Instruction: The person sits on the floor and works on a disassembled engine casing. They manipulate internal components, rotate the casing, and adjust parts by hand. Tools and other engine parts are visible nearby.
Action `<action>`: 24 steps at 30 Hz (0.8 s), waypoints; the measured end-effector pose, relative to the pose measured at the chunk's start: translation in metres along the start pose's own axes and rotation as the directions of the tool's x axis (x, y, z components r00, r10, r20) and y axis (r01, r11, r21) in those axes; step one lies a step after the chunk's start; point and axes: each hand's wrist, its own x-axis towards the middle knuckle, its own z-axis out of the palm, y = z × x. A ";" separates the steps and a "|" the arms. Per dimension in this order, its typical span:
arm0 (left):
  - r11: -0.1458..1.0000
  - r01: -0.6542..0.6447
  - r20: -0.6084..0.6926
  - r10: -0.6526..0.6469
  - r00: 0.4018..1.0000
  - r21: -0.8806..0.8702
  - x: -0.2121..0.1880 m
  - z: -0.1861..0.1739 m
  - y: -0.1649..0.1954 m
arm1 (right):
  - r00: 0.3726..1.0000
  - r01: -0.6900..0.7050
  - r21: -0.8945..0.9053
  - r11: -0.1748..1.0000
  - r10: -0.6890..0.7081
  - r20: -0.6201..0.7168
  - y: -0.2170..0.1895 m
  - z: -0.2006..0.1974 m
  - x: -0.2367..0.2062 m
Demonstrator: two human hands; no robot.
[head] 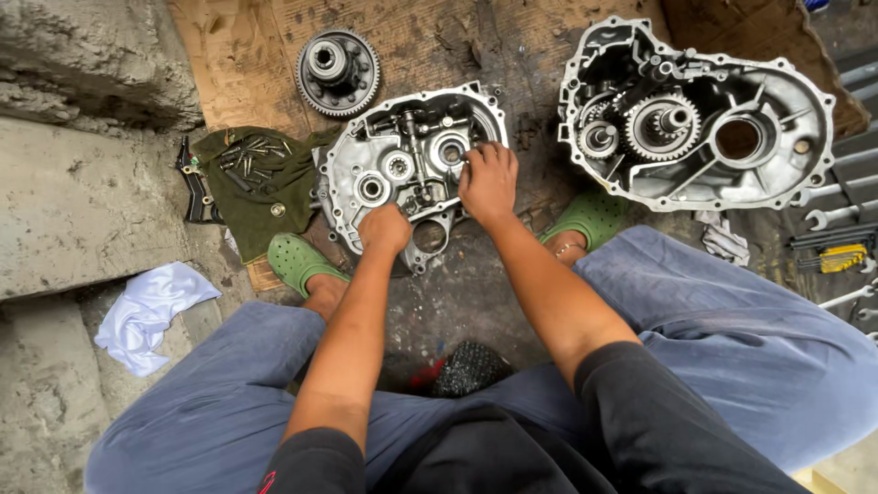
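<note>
A small aluminium gearbox case half (366, 155) lies on the ground between my feet, its inner side up with shafts and bearings showing. My left hand (385, 228) rests closed on its near edge, gripping the rim. My right hand (488, 178) lies over the case's right side, fingers spread and pressing on the parts inside near a bearing. What sits under the right fingers is hidden.
A larger case half (777, 183) with gears stands at the right. A ring gear assembly (337, 71) lies on cardboard at the back. A green cloth (261, 206) holds several bolts. Spanners (832, 215) lie far right; a white rag (146, 311) lies left. Green clogs cover my feet.
</note>
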 end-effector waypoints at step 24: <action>0.982 -0.175 -0.094 0.182 0.979 0.077 -0.013 -0.011 0.011 | 0.989 -0.012 -0.113 0.993 0.029 0.146 0.027 0.029 -0.005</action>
